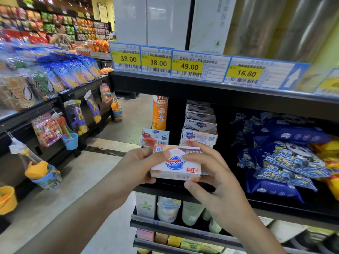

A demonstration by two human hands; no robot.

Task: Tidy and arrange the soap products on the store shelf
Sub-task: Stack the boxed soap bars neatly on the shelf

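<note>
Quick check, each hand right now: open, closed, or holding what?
Left hand: grips the left end of the white rectangular Safeguard soap box.
Right hand: grips the same box's right end.

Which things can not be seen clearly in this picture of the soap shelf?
- Head view: the lowest box in the soap stack is hidden behind the held soap box and the right hand.
- The small print on the price labels is too small to read.
- The left hand covers the box's left end.
</note>
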